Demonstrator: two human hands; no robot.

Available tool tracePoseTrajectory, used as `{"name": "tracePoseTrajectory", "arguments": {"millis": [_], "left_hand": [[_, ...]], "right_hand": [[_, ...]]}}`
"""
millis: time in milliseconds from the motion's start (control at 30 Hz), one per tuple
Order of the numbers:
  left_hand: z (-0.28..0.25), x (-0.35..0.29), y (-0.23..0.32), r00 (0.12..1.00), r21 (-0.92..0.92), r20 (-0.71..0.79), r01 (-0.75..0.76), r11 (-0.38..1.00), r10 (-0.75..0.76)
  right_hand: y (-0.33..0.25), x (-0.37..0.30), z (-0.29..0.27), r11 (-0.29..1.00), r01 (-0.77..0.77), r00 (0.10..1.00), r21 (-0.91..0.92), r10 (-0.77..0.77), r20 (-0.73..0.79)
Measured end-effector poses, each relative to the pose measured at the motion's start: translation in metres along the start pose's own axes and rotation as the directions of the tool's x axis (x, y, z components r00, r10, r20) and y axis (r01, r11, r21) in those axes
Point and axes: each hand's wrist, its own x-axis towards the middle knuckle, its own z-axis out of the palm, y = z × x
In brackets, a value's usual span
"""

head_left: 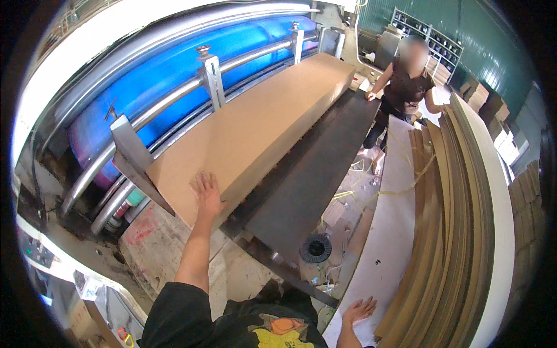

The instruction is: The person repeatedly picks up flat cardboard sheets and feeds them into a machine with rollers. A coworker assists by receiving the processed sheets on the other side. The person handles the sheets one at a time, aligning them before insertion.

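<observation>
A worker in a dark printed T-shirt (238, 325) lays the left hand (207, 194), fingers spread apart and grasping nothing, on the near end of a long block of brown cardboard (249, 130), which lies lengthwise beside a machine's bright blue roller (191, 87). Upright metal brackets (213, 82) stand along the block's far edge, between it and the roller. The right hand (358, 312), also open with its fingers apart, is held low over a pale sheet (390, 232); whether the palm touches the surface cannot be told. To the right of that sheet, a thick pile of brown boards (447, 243) runs away from the worker, with loose yellow strapping (411, 187) draped across its far part. Between the block and the pale sheet stretches a long dark counter (316, 174), a black spool (316, 248) near its closer end. Beyond, a co-worker (409, 87) stands with one hand at the counter's far end and the other by the boards, a rack (428, 39) and a green wall (487, 40) behind.
</observation>
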Motion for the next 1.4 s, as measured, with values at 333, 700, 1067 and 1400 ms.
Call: {"name": "tracePoseTrajectory", "arguments": {"millis": [333, 700, 1067, 1400], "left_hand": [[0.027, 0.024, -0.029, 0.996, 0.052, -0.037, -0.076, 0.996, 0.078], [-0.049, -0.006, 0.107, 0.746, -0.153, -0.170, -0.666, 0.730, 0.644], [-0.167, -0.070, 0.142, 0.573, -0.584, -0.197, -0.720, 0.375, 0.796], [-0.171, -0.180, 0.240, 0.088, -0.954, -0.146, -0.275, -0.117, 0.985]], "right_hand": [[-0.038, 0.006, -0.069, 0.831, -0.300, 0.925, 0.469, 0.133, 0.356], [0.114, -0.154, -0.538, 0.910, -0.146, 0.131, 0.388, 0.406, -0.904], [0.287, -0.162, -0.502, 0.097, 0.372, 0.501, 0.923, 0.816, -0.288], [0.286, -0.162, -0.533, 0.708, 0.084, 0.678, 0.702, 0.476, -0.560]]}}
